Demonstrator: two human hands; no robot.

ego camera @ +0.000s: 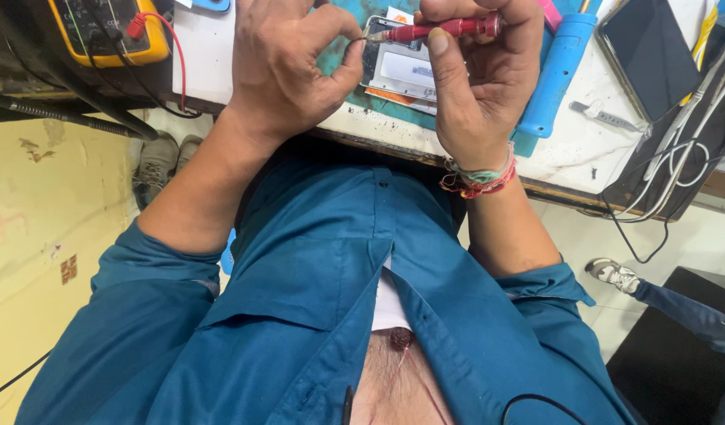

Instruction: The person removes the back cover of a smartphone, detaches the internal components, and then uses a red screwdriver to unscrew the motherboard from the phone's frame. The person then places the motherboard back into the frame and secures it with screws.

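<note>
Hands over tabletop (582,157): right hand (480,79) grips red screwdriver (441,30); left hand (287,67) pinches its tip beside opened phone (402,71); blue tool (559,75) right of both.

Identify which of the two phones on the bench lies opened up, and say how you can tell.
The phone under the hands: its back is off, showing pale inner parts, beneath the red screwdriver. The other phone, far right, is closed, dark and untouched.

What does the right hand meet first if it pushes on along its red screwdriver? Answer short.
Probably the fingertips of the left hand, pinched at the red screwdriver tip over the opened phone; depth is unclear.
</note>
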